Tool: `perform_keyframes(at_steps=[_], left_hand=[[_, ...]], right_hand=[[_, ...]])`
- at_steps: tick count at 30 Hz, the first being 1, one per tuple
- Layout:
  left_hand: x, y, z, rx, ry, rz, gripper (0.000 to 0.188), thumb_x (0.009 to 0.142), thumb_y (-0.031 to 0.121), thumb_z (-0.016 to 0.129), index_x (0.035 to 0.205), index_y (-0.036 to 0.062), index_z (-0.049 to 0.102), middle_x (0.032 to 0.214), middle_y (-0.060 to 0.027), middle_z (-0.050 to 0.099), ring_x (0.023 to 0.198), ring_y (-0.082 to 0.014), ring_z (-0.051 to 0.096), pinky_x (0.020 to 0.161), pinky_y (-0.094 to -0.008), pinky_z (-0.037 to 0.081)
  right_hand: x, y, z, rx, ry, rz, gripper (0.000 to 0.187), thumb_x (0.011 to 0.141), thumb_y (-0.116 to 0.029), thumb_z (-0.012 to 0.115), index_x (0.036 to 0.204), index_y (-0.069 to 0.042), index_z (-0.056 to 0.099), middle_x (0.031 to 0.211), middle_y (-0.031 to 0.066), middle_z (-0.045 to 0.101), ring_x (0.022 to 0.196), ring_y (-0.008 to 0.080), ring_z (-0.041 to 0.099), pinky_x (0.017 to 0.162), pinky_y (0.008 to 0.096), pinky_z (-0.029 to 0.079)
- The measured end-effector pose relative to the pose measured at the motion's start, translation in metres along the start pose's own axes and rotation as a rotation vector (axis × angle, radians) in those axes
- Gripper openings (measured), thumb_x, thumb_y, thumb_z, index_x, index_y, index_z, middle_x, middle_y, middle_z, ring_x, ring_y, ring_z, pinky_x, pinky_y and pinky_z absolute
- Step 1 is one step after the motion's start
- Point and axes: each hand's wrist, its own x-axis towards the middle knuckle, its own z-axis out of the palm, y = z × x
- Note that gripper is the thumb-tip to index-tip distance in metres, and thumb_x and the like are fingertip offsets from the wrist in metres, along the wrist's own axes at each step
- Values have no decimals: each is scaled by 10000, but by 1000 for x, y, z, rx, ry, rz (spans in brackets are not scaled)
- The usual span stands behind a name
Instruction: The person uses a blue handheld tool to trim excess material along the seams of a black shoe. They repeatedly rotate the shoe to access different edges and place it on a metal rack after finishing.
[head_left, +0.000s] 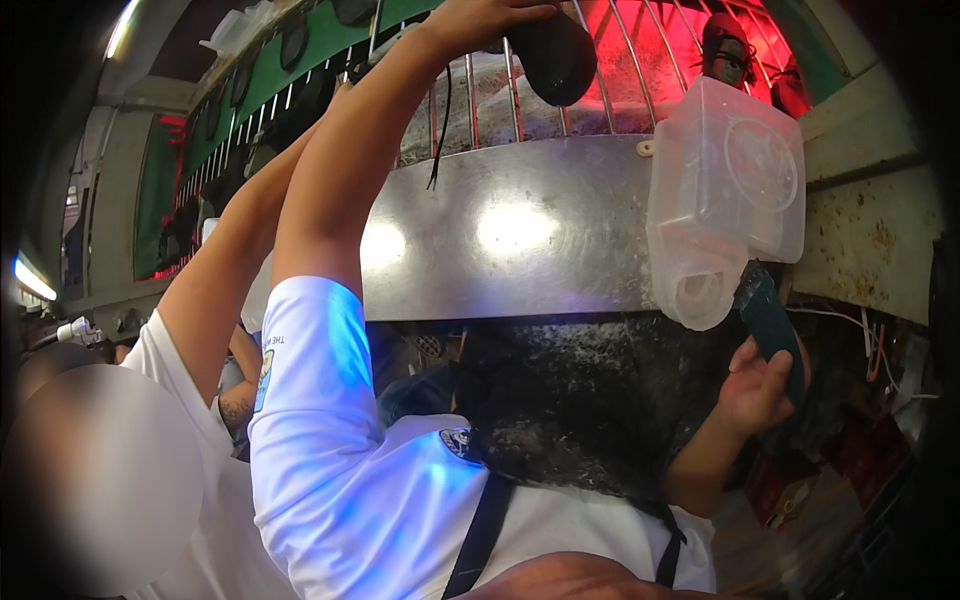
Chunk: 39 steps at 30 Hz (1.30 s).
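My left hand (490, 18) reaches up to the far side of the steel ledge, its fingers closed over the top of a dark shoe (556, 60) above the metal bars. The top frame edge cuts off part of this grip. Low on the right, my right hand (760, 390) is wrapped round a flat, dark teal tool (768, 315) of a kind I cannot make out. Its far end reaches close to the mouth of a translucent plastic container (725, 190), which lies at the right end of the ledge.
The shiny steel ledge (450, 230) runs along metal bars (625, 60) under red light. Another dark shoe (727, 50) rests on the bars at right. On my left, a co-worker in a white shirt (230, 490) stretches an arm toward the rack. Red boxes (785, 485) stand below right.
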Motion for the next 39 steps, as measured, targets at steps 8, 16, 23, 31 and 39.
perform_keyframes(at_steps=[8,16,23,31,39], left_hand=[[30,-27,26,206,-243,275,591,699,268,739,1247,239,516,1210,-28,526,1214,-331,492,820,-399,577],[34,-46,67,211,-333,400,402,761,229,665,1143,233,539,1125,-25,536,1141,-311,514,760,-417,578],[40,-34,77,226,-331,303,462,795,198,644,1234,271,520,1301,-50,477,1211,-313,488,796,-413,580],[20,-6,47,-57,-139,-323,840,766,177,719,1485,268,295,1557,-172,226,1342,-400,401,949,-460,517],[-63,-55,103,-113,-140,-935,490,752,157,706,1226,98,597,1021,-186,691,954,-346,667,817,-397,541]], right_hand=[[-5,3,-12,-39,110,19,456,921,-331,533,881,119,597,618,96,516,469,141,435,382,235,310],[-5,4,-16,-84,155,33,440,928,-318,518,836,106,590,609,91,506,464,139,424,401,230,293],[-2,1,-11,-56,110,48,462,915,-347,537,786,94,583,604,93,508,469,144,434,407,235,294],[-6,-5,-27,-36,-42,-5,506,917,-376,556,867,126,604,625,119,548,481,133,467,421,240,327],[-10,-5,-31,-40,-30,-19,497,915,-378,565,839,112,604,609,112,537,464,132,453,422,238,328]])
